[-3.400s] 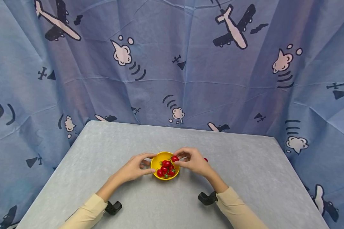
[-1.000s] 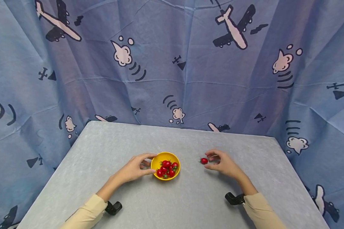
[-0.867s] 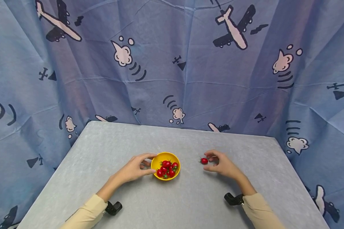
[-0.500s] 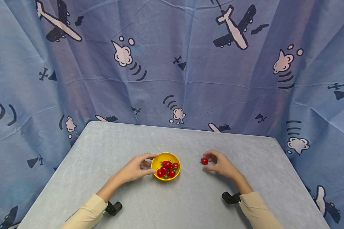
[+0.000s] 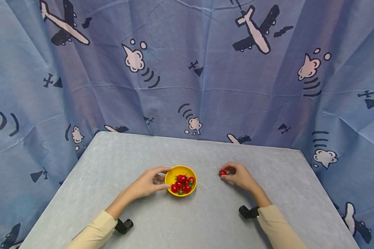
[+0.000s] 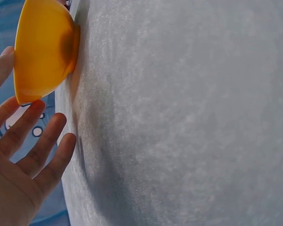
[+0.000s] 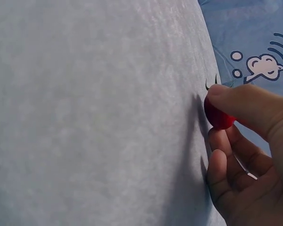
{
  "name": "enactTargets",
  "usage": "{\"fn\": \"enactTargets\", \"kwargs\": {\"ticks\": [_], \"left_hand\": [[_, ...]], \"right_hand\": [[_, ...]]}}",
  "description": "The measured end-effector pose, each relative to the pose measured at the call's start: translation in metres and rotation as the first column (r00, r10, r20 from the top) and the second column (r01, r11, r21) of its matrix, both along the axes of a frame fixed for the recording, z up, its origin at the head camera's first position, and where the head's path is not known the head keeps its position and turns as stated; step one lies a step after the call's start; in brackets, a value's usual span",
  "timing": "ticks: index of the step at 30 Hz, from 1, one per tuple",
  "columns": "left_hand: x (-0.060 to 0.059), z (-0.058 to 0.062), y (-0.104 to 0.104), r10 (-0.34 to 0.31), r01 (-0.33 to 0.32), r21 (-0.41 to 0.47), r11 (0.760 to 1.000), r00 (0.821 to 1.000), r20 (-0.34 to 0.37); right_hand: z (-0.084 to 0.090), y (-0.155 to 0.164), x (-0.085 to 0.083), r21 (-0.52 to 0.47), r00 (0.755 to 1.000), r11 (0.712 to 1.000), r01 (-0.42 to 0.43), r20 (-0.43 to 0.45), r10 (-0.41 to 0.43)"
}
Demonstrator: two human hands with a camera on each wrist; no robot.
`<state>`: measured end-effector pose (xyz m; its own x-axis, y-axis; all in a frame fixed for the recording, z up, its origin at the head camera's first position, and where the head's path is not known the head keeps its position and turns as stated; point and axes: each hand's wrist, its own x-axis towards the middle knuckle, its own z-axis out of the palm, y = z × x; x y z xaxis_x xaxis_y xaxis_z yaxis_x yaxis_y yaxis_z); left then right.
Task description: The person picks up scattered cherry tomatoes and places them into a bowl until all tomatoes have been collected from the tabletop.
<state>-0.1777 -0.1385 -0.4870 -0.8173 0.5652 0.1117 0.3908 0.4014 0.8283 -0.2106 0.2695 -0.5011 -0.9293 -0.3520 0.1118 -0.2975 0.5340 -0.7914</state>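
In the head view my left hand (image 5: 147, 181) rests its thumb and fingertips against the left side of a yellow bowl (image 5: 171, 172). The left wrist view shows the fingers of that hand (image 6: 23, 155) spread and fairly straight, with fingertips at the rim of the bowl (image 6: 40, 52). Several red cherry tomatoes (image 5: 181, 178) with green stems lie in the bowl. To the right, my right hand (image 5: 240, 175) pinches another cherry tomato (image 5: 222, 172) between thumb and fingers. In the right wrist view this tomato (image 7: 218, 114) is close over the table, its green stem pointing up.
A light grey table (image 5: 127, 148) carries the bowl. Behind it hangs a blue curtain (image 5: 174, 86) printed with planes and clouds. Each wrist wears a black camera, one on the left arm (image 5: 124, 226) and one on the right arm (image 5: 248, 212).
My right hand has put one tomato in the bowl, let go and moved right to the tomato on the table, which it now pinches and has raised slightly. The left hand stays at the bowl.
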Motion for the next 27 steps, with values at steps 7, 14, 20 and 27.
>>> {"fn": "enactTargets", "kwargs": {"ticks": [7,14,20,27], "left_hand": [[0.000,0.000,0.000,0.002,-0.002,0.001,1.000,1.000,-0.017],[0.000,-0.001,0.001,-0.001,0.001,-0.002,1.000,1.000,-0.018],[0.001,0.000,0.001,0.002,-0.002,0.003,1.000,1.000,-0.010],[0.002,0.001,0.000,0.008,-0.008,-0.007,1.000,1.000,-0.009]], "right_hand": [[0.005,-0.001,-0.003,-0.038,1.000,0.999,0.000,-0.024,-0.001],[0.013,-0.007,-0.004,-0.065,0.999,0.998,0.003,-0.033,-0.005],[0.017,-0.013,-0.005,-0.062,1.000,0.998,0.002,-0.027,-0.003],[0.020,-0.018,-0.005,-0.080,1.000,0.997,-0.011,-0.018,0.010]]}}
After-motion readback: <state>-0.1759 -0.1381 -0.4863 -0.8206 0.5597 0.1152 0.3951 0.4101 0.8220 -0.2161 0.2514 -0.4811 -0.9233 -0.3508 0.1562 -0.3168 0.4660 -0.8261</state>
